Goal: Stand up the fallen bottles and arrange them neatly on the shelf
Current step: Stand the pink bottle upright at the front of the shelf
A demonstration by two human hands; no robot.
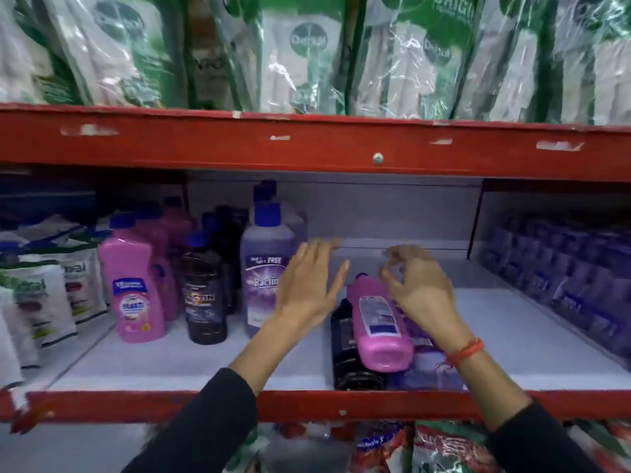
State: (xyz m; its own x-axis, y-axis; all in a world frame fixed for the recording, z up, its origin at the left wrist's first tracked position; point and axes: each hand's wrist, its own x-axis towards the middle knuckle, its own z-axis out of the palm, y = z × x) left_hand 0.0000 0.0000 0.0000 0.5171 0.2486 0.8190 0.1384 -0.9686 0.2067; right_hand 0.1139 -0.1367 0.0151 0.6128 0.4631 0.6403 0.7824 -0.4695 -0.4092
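Green refill pouches, purple packs

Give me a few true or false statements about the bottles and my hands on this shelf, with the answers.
1. The pink bottle under the hands lies on its side. True.
2. The left hand grips a bottle. False: it is open, holding nothing.
3. A dark bottle lies beside the fallen pink one. True.
4. The tall purple bottle has fallen over. False: it stands upright.
5. The right hand hovers over the fallen bottles, wrist wearing a red thread. True.
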